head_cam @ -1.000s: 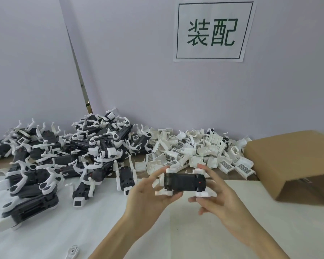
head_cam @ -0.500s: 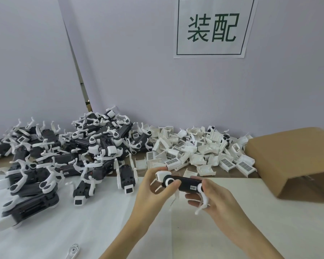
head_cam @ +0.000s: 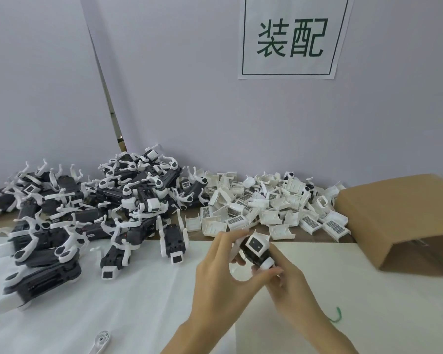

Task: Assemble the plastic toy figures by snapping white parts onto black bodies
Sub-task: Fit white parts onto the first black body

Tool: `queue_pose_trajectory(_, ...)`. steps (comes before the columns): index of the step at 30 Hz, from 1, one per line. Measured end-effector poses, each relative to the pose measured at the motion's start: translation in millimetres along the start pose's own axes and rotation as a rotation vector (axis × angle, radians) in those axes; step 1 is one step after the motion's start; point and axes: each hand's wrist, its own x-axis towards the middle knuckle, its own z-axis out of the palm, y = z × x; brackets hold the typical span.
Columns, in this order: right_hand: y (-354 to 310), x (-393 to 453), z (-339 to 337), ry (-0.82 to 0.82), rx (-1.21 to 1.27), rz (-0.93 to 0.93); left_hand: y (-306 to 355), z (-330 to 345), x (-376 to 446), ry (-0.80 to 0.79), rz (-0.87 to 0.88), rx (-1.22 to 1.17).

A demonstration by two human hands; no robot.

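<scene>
Both hands hold one black toy figure (head_cam: 255, 249) above the white sheet, its white-framed face turned toward me. My left hand (head_cam: 221, 274) grips it from the left with fingers curled over its top. My right hand (head_cam: 288, 279) holds it from below and the right, thumb against a white part at its lower end. A heap of loose white parts (head_cam: 264, 208) lies behind the hands by the wall. A big pile of black figures with white limbs (head_cam: 92, 208) fills the left side.
An open cardboard box (head_cam: 404, 215) lies on its side at the right. A single white part (head_cam: 100, 341) sits near the front edge at the left. A green twist tie (head_cam: 336, 314) lies right of my right forearm. A paper sign (head_cam: 292, 37) hangs on the wall.
The figure was held lengthwise between both hands; it has been turned so its face end points toward me. Both hands have shifted slightly right and closer together.
</scene>
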Motion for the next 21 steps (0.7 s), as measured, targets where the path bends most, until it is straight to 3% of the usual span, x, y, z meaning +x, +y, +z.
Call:
queue_pose_trajectory(6,-0.8,-0.7,-1.3,-0.008,0.007,-0.025,2.5,0.8,-1.6,-0.021,-0.021,-0.050)
queue_pose_trajectory(13,1.2,1.8,-6.2,0.067,-0.093,-0.010,-7.5,-12.2,14.0,-0.064,-0.260,-0.359)
queue_pose_trajectory(18,-0.2,0.9,-15.1,0.264,-0.136,-0.096,-23.8,-21.3,13.9,-0.262,-0.241,-0.178)
queue_pose_trajectory(21,-1.9,1.6,-20.0,0.274,-0.187,-0.144,-32.5,-18.5,12.7,-0.308,-0.226,-0.179)
